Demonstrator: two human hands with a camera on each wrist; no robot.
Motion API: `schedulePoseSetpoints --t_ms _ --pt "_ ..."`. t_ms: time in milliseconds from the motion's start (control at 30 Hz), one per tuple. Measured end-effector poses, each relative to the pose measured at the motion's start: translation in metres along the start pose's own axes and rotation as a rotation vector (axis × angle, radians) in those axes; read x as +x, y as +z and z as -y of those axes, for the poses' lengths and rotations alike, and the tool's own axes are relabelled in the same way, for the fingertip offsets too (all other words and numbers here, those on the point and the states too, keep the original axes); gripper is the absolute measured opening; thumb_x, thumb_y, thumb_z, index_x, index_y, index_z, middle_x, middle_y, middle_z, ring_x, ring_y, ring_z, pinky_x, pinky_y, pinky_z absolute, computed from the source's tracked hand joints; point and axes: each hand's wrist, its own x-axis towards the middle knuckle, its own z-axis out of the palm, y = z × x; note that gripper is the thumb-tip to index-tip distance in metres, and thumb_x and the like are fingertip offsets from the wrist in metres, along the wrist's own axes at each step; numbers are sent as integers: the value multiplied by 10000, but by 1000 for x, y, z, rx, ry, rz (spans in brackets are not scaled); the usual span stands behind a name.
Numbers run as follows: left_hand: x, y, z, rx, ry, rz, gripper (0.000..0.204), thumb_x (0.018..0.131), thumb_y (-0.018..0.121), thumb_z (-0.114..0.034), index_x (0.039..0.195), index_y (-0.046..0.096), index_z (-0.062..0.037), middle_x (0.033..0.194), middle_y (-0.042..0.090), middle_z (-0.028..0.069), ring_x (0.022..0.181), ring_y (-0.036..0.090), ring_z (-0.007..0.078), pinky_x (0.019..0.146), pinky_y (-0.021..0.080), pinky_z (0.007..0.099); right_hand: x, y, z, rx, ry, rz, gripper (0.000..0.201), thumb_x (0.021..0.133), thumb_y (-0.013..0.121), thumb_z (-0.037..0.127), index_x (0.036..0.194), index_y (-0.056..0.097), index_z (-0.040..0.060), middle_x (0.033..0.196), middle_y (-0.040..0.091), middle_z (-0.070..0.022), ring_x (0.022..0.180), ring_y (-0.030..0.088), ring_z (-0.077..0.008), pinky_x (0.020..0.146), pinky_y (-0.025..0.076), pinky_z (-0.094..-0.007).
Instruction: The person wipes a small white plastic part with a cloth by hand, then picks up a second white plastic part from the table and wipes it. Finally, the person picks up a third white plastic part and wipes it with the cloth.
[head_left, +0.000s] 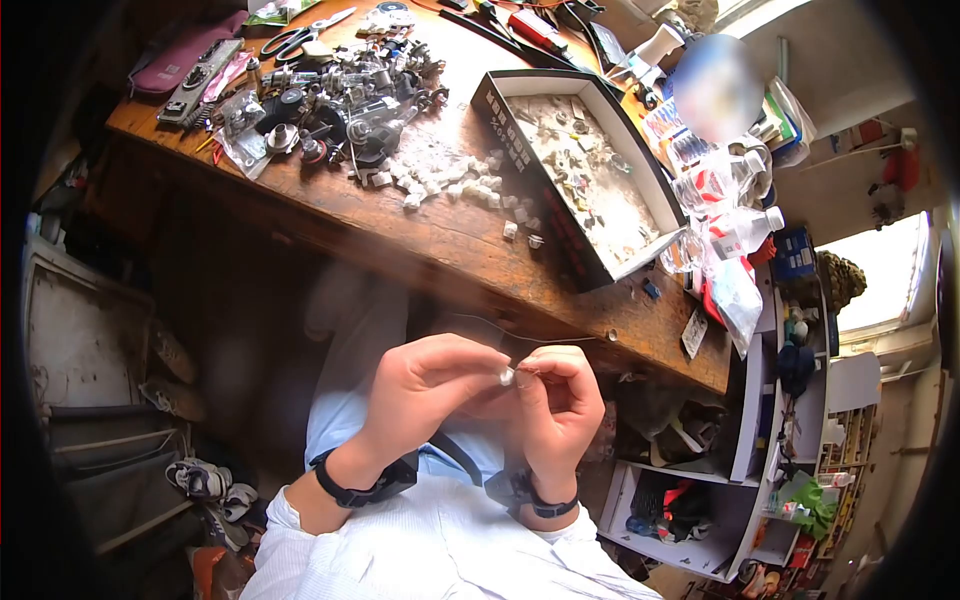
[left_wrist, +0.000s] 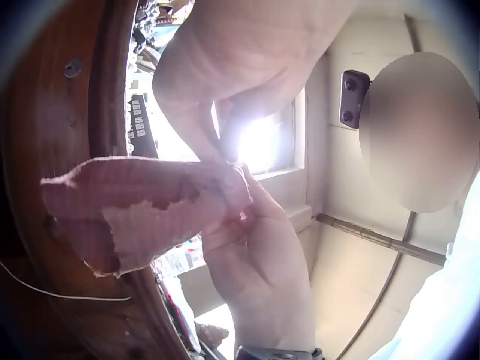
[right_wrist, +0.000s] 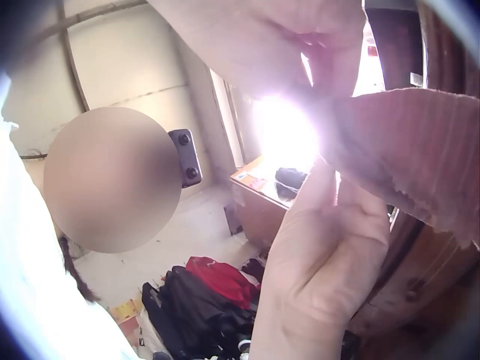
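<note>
In the head view, the left hand (head_left: 425, 390) pinches a small whitish piece (head_left: 507, 377) between thumb and forefinger, in front of the table edge. Close on its right, the right hand (head_left: 562, 405) has thumb and forefinger pressed together at that piece, with something thin and brownish at the tips. A thin pale wire (head_left: 480, 320) curves behind both hands; where it ends cannot be told. The left hand (left_wrist: 232, 67) and right hand (left_wrist: 262, 277) meet fingertip to fingertip in the left wrist view. A pinkish ragged-edged shape (left_wrist: 150, 217) beside them is unclear. Glare hides the tips in the right wrist view.
On the wooden table (head_left: 440, 235) lie a heap of small metal and glass parts (head_left: 350, 100), scattered white pieces (head_left: 430, 180) and scissors (head_left: 300, 38). A black-sided box (head_left: 640, 190) holds small bits. Plastic bottles (head_left: 740, 232) lie right of it, above shelves (head_left: 680, 550).
</note>
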Motion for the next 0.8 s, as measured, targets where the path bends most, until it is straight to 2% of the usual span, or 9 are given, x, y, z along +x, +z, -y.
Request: schedulePoseSetpoints --t_ms 67,100,167,400,567,633,700,733,800 --pt "2 -2 3 121 149 44 209 825 656 123 1024 682 66 934 688 113 854 680 149 755 570 248 -1 2 -1 5 3 2 104 896 644 -43 975 578 -29 985 562 -73 844 604 -106 736 506 -210" --pt "1 1 0 123 151 42 209 825 656 123 1024 682 66 934 688 113 854 680 149 755 570 248 0 2 -1 11 5 4 101 898 642 -39 974 576 -30 988 557 -74 849 603 -106 736 506 -209" --pt "-2 10 -8 -124 -82 -91 170 837 641 119 989 691 63 926 683 117 840 675 151 753 570 247 -1 4 -1 22 10 -1 98 902 639 -34 973 572 -27 985 559 -73 848 600 -102 736 503 -208" --pt "0 -3 5 -173 1 28 185 855 623 112 1029 669 72 923 684 121 853 682 169 744 581 263 -4 8 -2 70 62 -3 110 919 631 2 990 547 -3 970 567 -51 823 581 -73 715 478 -189" --pt "-1 2 1 -93 -1 96 227 826 647 133 1048 656 84 1016 646 131 872 673 176 744 585 272 -3 8 -5 85 94 -75 110 921 629 3 988 541 1 948 569 -42 810 578 -65 709 469 -183" --pt "-1 7 4 -27 66 83 243 813 661 139 1050 655 84 1041 624 128 864 670 176 742 584 267 -3 9 -5 110 119 -108 106 921 628 2 981 541 1 942 570 -42 808 579 -65 708 469 -184" --pt "-2 7 10 -57 31 35 280 805 675 132 1078 660 73 1038 622 120 878 655 164 756 570 265 -3 9 -4 62 95 -59 96 921 632 7 971 551 2 941 573 -45 805 584 -70 708 474 -188" --pt "0 5 10 9 113 68 277 813 676 111 1084 670 56 1043 615 111 901 626 144 788 536 261 -3 8 -5 59 94 -60 96 921 632 7 971 551 2 941 573 -45 805 584 -70 708 474 -188" --pt "0 1 7 68 117 92 258 820 672 100 1073 677 49 1043 611 105 914 612 137 801 516 253 -1 7 -6 42 57 -65 92 916 637 -2 965 559 -5 951 566 -54 803 591 -84 713 486 -195"
